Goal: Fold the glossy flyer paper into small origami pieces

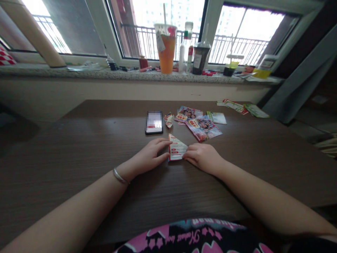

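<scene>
Lying near the middle of the tabletop (65, 140), between its far and near edges, a folded paper (177, 149) meets both hands. The left hand (150, 154) has an open grip, thumb and fingers parted at the paper's left side; the right hand (204, 157) has its grip closed on the right corner. Toward the far edge lie a phone (154, 122), a crumpled paper piece (169, 120) and printed leaflets (204, 128).

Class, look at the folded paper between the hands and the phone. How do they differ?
Shape: the folded paper has a slanting edge and pointed top; the phone is rectangular.
Colour: the folded paper is mostly white with red marks; the phone has a dark rim.
Contact: the left hand and right hand touch the folded paper, neither the phone.
Both are on the table.
</scene>
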### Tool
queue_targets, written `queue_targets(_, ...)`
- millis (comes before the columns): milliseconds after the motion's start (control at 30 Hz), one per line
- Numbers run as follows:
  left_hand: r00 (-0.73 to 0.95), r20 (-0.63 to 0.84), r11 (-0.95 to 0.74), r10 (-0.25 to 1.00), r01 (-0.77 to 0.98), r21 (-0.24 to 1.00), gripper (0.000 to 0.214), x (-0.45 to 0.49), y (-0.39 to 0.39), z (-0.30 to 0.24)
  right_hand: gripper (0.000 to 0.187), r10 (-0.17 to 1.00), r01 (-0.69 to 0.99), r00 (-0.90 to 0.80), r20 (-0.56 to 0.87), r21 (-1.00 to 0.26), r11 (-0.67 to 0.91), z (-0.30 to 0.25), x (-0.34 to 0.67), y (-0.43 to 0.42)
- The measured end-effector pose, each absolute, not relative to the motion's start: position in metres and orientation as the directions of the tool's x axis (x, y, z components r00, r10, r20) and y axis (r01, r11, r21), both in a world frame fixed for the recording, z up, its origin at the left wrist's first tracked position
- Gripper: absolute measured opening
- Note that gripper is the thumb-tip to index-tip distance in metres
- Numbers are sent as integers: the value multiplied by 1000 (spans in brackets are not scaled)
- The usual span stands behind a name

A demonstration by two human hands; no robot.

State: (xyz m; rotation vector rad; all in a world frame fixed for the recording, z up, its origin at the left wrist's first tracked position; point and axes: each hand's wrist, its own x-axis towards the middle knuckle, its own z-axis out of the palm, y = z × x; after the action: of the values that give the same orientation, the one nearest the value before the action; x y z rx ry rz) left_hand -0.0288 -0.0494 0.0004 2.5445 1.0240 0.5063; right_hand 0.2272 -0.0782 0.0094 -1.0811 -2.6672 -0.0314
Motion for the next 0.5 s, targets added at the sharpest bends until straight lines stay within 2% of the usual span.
queue_targets(67, 704, 231, -725, 672, 560, 401, 42, -29, -50, 1, 24, 674, 691, -692, 259, -32, 722, 10, 226, -79)
queue_targets(167, 741, 243, -768, 626, 530, 360, 45, -29, -51, 1, 24, 669, 687, -690, 275, -42, 725, 9, 226, -78)
queue_targets(500, 795, 203, -808, 572, 504, 305, 43, -30, -50, 6, 9, 734, 692, -620, 279, -247, 678, 4, 229, -74)
